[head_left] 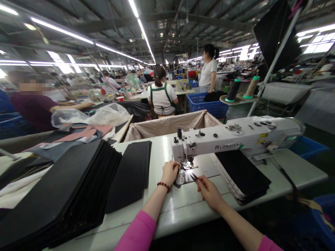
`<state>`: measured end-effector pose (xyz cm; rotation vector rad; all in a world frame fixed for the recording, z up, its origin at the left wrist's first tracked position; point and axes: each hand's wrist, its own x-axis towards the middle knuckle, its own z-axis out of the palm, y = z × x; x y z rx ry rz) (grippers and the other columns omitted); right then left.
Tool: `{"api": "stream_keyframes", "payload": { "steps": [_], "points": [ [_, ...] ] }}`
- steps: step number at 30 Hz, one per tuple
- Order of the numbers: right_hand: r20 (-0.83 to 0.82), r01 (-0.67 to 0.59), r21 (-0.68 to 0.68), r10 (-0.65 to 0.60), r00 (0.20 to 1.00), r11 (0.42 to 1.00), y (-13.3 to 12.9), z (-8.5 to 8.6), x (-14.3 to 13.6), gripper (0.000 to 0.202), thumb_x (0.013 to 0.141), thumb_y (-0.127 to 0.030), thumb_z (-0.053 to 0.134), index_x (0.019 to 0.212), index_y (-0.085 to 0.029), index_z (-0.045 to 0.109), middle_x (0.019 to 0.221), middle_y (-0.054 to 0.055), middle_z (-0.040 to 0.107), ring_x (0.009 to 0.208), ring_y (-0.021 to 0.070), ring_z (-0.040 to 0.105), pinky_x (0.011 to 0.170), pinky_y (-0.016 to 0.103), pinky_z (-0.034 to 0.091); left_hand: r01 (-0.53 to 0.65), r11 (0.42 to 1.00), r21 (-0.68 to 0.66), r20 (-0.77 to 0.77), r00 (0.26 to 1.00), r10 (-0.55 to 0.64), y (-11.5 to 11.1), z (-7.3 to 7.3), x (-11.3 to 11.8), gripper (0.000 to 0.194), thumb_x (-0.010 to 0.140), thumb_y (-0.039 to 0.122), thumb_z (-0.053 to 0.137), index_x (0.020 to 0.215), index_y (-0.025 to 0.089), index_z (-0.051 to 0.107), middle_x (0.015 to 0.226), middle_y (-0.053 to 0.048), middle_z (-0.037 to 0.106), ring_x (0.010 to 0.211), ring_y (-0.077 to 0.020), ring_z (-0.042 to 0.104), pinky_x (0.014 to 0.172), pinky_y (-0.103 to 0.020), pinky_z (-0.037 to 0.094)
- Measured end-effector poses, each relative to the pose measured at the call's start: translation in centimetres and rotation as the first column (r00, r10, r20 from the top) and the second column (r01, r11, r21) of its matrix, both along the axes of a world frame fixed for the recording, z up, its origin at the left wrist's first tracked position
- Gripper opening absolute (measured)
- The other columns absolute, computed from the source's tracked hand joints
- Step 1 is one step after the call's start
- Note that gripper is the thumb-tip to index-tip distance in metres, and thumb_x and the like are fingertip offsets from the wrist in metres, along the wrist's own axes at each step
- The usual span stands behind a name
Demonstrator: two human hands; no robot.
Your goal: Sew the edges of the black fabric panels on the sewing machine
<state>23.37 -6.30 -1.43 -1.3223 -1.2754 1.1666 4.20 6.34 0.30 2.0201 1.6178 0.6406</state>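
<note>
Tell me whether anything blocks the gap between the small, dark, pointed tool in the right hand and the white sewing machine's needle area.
Nothing visible does. Between the tool in the right hand and the needle area, only the shiny metal plate shows; the left hand is beside that gap, on its left.

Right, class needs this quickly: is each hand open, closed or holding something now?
Left hand: curled close to the white metal sewing machine; whether it holds anything cannot be told.
Right hand: closed, holding small, dark, pointed snips.
</note>
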Motion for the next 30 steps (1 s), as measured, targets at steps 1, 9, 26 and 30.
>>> {"api": "stream_keyframes", "payload": {
  "steps": [1,9,26,30],
  "points": [
    [-0.001,-0.002,0.000,0.002,1.000,1.000,0.0,0.0,0.0,0.036,0.090,-0.058,0.047,0.093,-0.022,0.054,0.069,-0.003,0.055,0.044,0.0099,0.045,0.042,0.022,0.033,-0.004,1.000,-0.009,0.030,1.000,0.004,0.0,-0.2,-0.1,0.021,0.093,0.034,0.057,0.095,0.014,0.065,0.105,-0.006,0.065,0.105,-0.0222,0.059,0.096,-0.046,0.043],
    [-0.003,-0.002,0.011,0.002,1.000,1.000,0.0,-0.1,0.0,0.035,0.091,-0.056,0.046,0.092,-0.022,0.054,0.069,-0.003,0.055,0.044,0.0096,0.045,0.042,0.022,0.033,-0.013,0.986,-0.164,0.351,0.934,0.071,0.5,-0.6,-1.2,0.022,0.093,0.032,0.059,0.101,0.013,0.063,0.100,-0.006,0.066,0.089,-0.0180,0.065,0.080,-0.038,0.054],
    [-0.009,-0.006,0.028,0.006,1.000,1.000,-0.1,0.0,0.1,0.030,0.092,-0.052,0.046,0.093,-0.023,0.054,0.070,-0.003,0.055,0.045,0.0097,0.045,0.043,0.023,0.034,-0.101,0.884,-0.456,0.696,0.579,0.425,-0.6,0.6,-4.3,0.020,0.092,0.028,0.060,0.104,0.012,0.062,0.102,-0.006,0.064,0.085,-0.0162,0.064,0.073,-0.033,0.055],
    [-0.022,0.004,0.044,-0.003,1.000,0.999,-0.1,0.0,0.1,0.030,0.093,-0.052,0.046,0.094,-0.023,0.053,0.070,-0.004,0.055,0.044,0.0094,0.045,0.042,0.023,0.033,-0.071,0.848,-0.525,0.743,0.448,0.498,-1.1,0.4,-4.1,0.020,0.093,0.028,0.058,0.107,0.013,0.060,0.098,-0.005,0.064,0.079,-0.0142,0.064,0.068,-0.030,0.056]
  ]
}}
